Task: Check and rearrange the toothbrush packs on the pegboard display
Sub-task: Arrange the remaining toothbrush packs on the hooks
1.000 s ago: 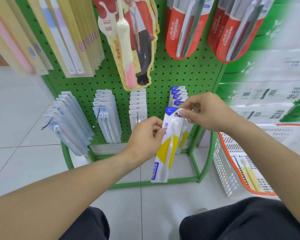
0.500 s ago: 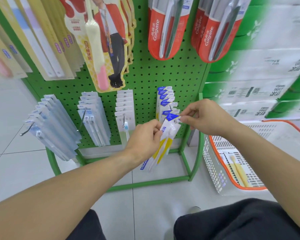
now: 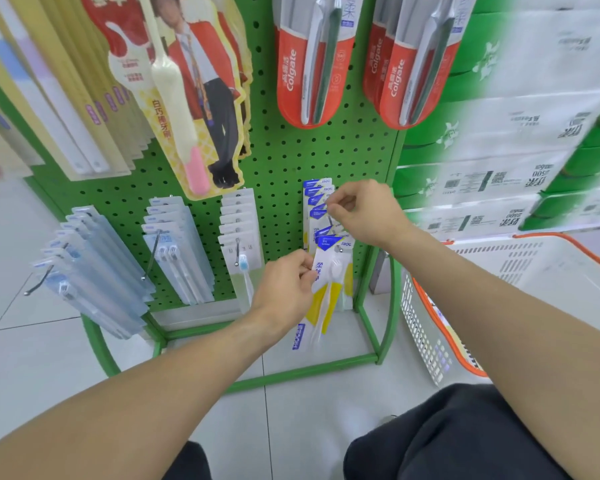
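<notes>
Landmark: the green pegboard [image 3: 284, 161], standing upright on a green tube frame over a pale tiled floor [image 3: 32, 358].
Held pack: a white, yellow and blue toothbrush pack [image 3: 323, 289] hangs at the front of the rightmost low hook of the pegboard, its lower end tilted out to the left.
Left hand [image 3: 286, 285]: fingers curled, pinching the left edge of that pack just below its blue header.
Right hand [image 3: 364, 211]: fingers curled at the tops of the blue-headed packs [image 3: 314, 199] hanging behind the front one on the same hook; whether it pinches a pack or the hook wire cannot be told.
Same row, to the left on the pegboard: a stack of white-carded packs [image 3: 238, 223] with a blue-bristled brush at the front, then two fans of clear blue-tinted packs [image 3: 174, 251] [image 3: 90, 268] on long hooks.
Upper pegboard: two groups of red Colgate packs [image 3: 309, 64] [image 3: 409, 64] on the right, a yellow-edged character pack [image 3: 187, 98] with a cream and pink brush in the middle, pale yellow packs [image 3: 77, 98] on the left.
Right of the pegboard: a white basket with an orange rim [image 3: 430, 327] on the floor, and blurred green and white boxes [image 3: 516, 133] stacked above it.
</notes>
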Tool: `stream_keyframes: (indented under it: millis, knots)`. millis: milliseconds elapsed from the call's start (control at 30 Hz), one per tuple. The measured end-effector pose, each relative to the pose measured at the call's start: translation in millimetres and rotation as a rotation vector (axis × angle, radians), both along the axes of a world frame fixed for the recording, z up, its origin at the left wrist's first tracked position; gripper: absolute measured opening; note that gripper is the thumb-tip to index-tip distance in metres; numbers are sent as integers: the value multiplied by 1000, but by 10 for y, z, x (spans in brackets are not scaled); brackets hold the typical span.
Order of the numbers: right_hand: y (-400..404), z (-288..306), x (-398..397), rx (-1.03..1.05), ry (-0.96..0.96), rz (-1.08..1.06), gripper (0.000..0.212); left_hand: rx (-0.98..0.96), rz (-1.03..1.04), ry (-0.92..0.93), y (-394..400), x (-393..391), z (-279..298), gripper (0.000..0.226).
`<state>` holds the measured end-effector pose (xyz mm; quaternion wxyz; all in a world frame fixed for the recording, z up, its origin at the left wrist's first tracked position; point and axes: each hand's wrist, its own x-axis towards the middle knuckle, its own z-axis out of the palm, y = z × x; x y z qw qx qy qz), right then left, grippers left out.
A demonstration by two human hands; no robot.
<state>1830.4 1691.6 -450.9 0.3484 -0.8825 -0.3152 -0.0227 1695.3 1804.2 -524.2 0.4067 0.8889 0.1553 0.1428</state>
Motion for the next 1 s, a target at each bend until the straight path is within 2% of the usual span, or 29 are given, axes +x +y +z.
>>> stream_keyframes:
  millis: [267,500,767,900,1000]
  knots:
    - [60,18,88,-133,80,5,11,-34,-1,-7,-36,44,-32,8]
    - [146,55,88,-150,20,75,10,-42,28,12,23,-63,132,3]
    - [231,160,-220,-91,-45,299,10,3,130,-152,132,-250,390,9]
    - [131,299,-382,2,33,355,8,27,166,-318,127,-354,523,21]
    - [49,394,-485,84,69,417,7,-34,191,-424,128,-466,681,26]
